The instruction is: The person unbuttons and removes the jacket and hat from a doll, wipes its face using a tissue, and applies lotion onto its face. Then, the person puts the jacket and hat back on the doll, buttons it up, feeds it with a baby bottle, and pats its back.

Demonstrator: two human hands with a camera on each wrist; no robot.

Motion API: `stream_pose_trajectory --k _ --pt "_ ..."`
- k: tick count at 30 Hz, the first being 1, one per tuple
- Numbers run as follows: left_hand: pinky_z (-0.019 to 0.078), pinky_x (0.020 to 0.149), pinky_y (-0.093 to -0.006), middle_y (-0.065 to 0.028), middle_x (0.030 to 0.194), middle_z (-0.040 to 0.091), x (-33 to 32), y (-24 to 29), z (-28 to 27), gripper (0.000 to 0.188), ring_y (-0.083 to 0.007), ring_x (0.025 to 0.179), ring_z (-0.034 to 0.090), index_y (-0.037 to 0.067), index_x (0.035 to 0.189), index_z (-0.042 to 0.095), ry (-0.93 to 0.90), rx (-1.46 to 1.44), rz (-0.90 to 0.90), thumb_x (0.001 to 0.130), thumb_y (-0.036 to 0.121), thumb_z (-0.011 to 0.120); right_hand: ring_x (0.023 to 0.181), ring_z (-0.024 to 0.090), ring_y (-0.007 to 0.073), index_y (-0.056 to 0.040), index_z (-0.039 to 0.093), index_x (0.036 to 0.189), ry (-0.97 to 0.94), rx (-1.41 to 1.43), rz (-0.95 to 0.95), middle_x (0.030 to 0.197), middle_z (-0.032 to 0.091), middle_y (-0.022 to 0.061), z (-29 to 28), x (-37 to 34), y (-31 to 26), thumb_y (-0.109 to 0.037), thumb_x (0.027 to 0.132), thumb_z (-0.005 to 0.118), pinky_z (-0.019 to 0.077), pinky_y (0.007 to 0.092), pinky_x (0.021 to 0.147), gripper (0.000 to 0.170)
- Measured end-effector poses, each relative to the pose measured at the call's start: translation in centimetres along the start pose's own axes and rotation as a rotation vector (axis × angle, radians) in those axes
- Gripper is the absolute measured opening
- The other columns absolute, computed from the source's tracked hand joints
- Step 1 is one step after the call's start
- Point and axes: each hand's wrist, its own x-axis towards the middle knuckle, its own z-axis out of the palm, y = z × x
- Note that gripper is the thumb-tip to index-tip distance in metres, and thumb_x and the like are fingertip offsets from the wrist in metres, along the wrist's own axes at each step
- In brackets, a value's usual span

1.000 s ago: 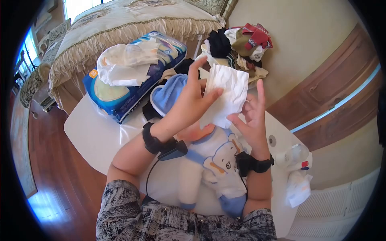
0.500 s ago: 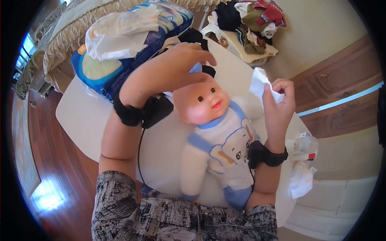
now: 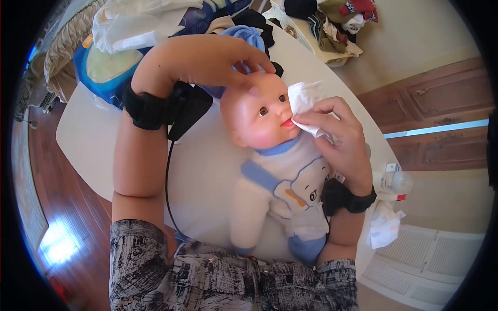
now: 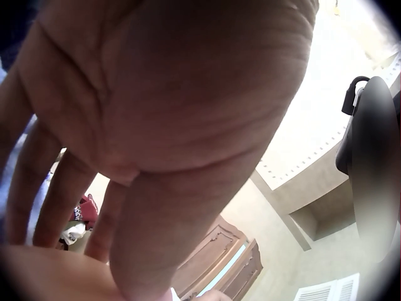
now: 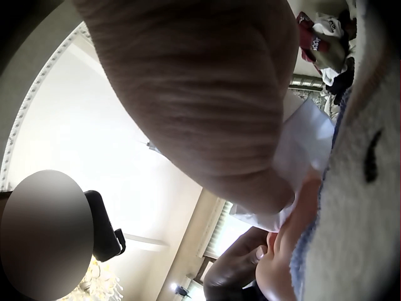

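A baby doll [image 3: 259, 116] lies on its back on the white table, dressed in a cream and blue outfit with an elephant face on the front. My left hand [image 3: 220, 59] rests over the top of its head, the thumb touching the forehead and the fingers reaching across. In the left wrist view those fingers [image 4: 59, 200] extend down to the head. My right hand [image 3: 340, 137] pinches a white tissue [image 3: 305, 96] against the doll's mouth and cheek. From the right wrist, the tissue [image 5: 304, 141] shows beside the doll's face [image 5: 282, 260].
A blue diaper pack [image 3: 106, 78] with a white diaper [image 3: 140, 23] on top stands at the back left. Near it lies blue cloth [image 3: 246, 35]. Folded clothes [image 3: 332, 23] fill a bin at the back right. A clear bottle [image 3: 399, 181] and a crumpled white item [image 3: 385, 225] sit at the right edge.
Both hands held the tissue up over the doll's face; the left let go and came down onto the head. The right carried the tissue aside, then back to the mouth.
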Motion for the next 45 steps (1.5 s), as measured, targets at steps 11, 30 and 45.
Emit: stream_pose_trajectory --k 11,30,45 --pt "0.0493 0.09 -0.0326 -0.0123 0.113 0.066 -0.2 0.7 0.0 0.041 -0.0229 0.105 0.063 0.004 0.125 0.06 0.011 0.034 0.003 0.086 0.016 0.066 0.08 0.055 0.0247 -0.0069 0.07 0.097 0.136 -0.279 -0.044 0.083 0.054 0.0072 0.1 -0.3 -0.8 0.007 0.063 0.064 0.0457 0.0339 0.068 0.037" --pt "0.0499 0.087 -0.0323 -0.0121 0.11 0.067 0.0 0.7 0.1 0.041 -0.0234 0.101 0.065 0.005 0.124 0.06 0.015 0.062 0.024 0.085 0.016 0.065 0.08 0.056 0.0266 -0.0055 0.066 0.098 0.013 -0.247 -0.035 0.084 0.055 0.0078 0.3 0.0 -1.9 0.005 0.064 0.067 0.0466 0.0366 0.07 0.036" --pt "0.0496 0.085 -0.0327 -0.0123 0.11 0.067 0.1 0.9 0.4 0.04 -0.0241 0.098 0.064 0.005 0.124 0.06 0.018 0.089 0.012 0.086 0.02 0.065 0.079 0.056 0.0286 -0.0024 0.064 0.096 0.067 -0.321 0.048 0.084 0.056 0.0107 0.6 -0.2 -3.3 0.006 0.069 0.061 0.0458 0.0349 0.07 0.028"
